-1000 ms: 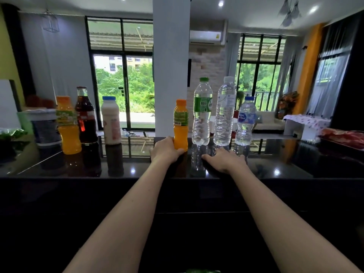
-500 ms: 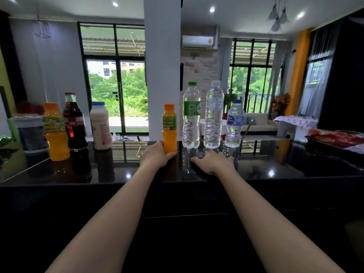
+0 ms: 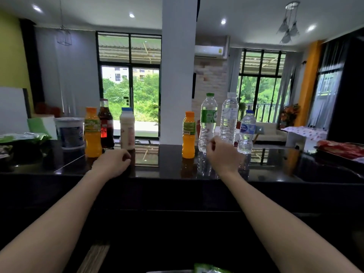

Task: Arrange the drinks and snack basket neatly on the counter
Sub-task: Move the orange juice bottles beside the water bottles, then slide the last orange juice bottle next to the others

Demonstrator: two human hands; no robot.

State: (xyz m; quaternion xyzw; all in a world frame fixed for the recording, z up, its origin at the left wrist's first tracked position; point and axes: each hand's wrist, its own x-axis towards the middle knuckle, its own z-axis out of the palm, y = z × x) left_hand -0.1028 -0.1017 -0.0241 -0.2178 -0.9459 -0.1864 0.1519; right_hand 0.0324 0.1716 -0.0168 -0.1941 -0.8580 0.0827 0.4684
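On the black counter (image 3: 157, 171) a small orange juice bottle (image 3: 188, 134), a green-label water bottle (image 3: 208, 121), a tall clear water bottle (image 3: 229, 117) and a short blue-cap water bottle (image 3: 247, 131) stand in a row. Farther left stand a bigger orange juice bottle (image 3: 92, 133), a cola bottle (image 3: 105, 123) and a white milk bottle (image 3: 127, 129). My left hand (image 3: 112, 164) hovers with loosely curled fingers just in front of the milk bottle's base, holding nothing. My right hand (image 3: 222, 154) is raised before the two tall water bottles, its fingers loosely curled and holding nothing. A tray of red snack packets (image 3: 342, 150) sits at the far right.
A white pillar (image 3: 177, 75) rises behind the counter's middle. A lidded tub (image 3: 70, 132) and green snack packets (image 3: 23, 136) stand at the left end. A green packet (image 3: 208, 268) shows at the bottom edge.
My left hand let go of the small orange juice bottle and moved left to the milk bottle. My right hand lifted off the counter toward the water bottles. The camera view tilted up.
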